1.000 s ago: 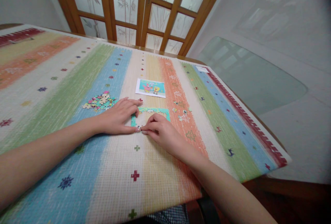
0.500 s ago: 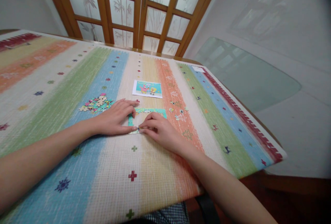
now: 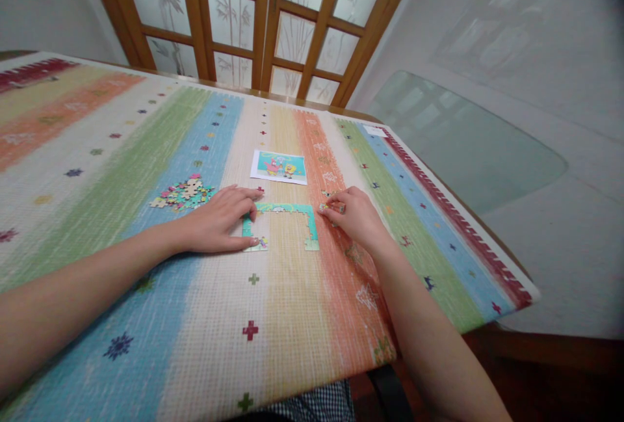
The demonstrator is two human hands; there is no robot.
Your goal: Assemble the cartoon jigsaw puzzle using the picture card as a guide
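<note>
A partly joined jigsaw border [image 3: 313,227] lies on the cloth, its top and both sides in place and a gap along the bottom edge. My left hand [image 3: 224,220] rests over its left side with fingers spread, the thumb touching the bottom left corner pieces. To the right of the border, my right hand [image 3: 355,214] pinches a small puzzle piece [image 3: 322,208] between thumb and forefinger, low over the orange stripe. Other loose pieces there are partly hidden by the fingers.
A pile of loose puzzle pieces [image 3: 182,193] sits left of my left hand. Beyond the border lies a picture card [image 3: 280,167] with cartoon figures. A striped tablecloth [image 3: 219,318] covers the table, and a small white label [image 3: 374,131] is at the far right.
My right hand has moved from the border's bottom left corner to the loose pieces on the right, leaving a colourful piece by my left thumb. My left hand has stayed put.
</note>
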